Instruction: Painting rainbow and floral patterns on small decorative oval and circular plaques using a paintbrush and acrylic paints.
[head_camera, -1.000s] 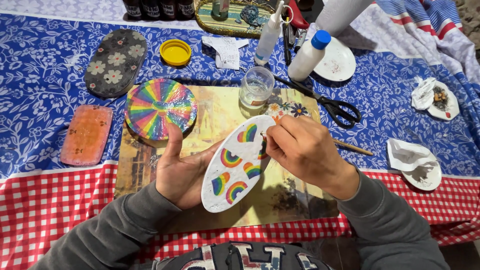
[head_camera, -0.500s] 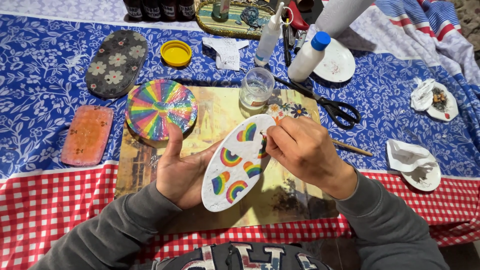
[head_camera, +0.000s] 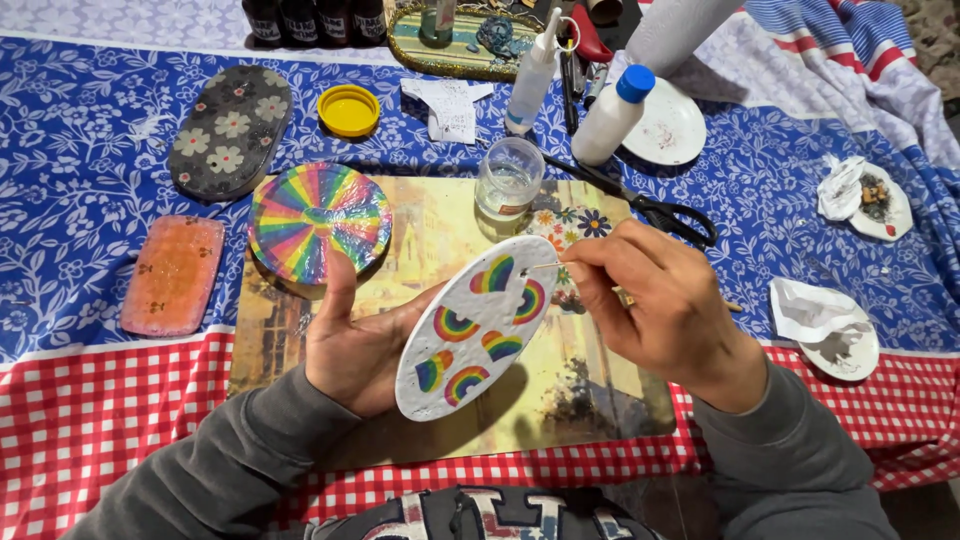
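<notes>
At frame centre, the left hand (head_camera: 355, 350) cradles one white oval plaque (head_camera: 478, 325) open-palmed; the right hand (head_camera: 660, 300) pinches one thin brush (head_camera: 543, 265) on it; six rainbow shapes.

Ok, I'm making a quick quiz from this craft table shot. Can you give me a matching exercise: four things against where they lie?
Things:
1. white oval piece
2. striped round disc
3. yellow lid
4. scissors

Places:
a. on the blue cloth by the dark flowered oval
b. held in the left hand
c. beyond the right hand
d. on the mat's far left corner

Pairs: 1-b, 2-d, 3-a, 4-c
</notes>
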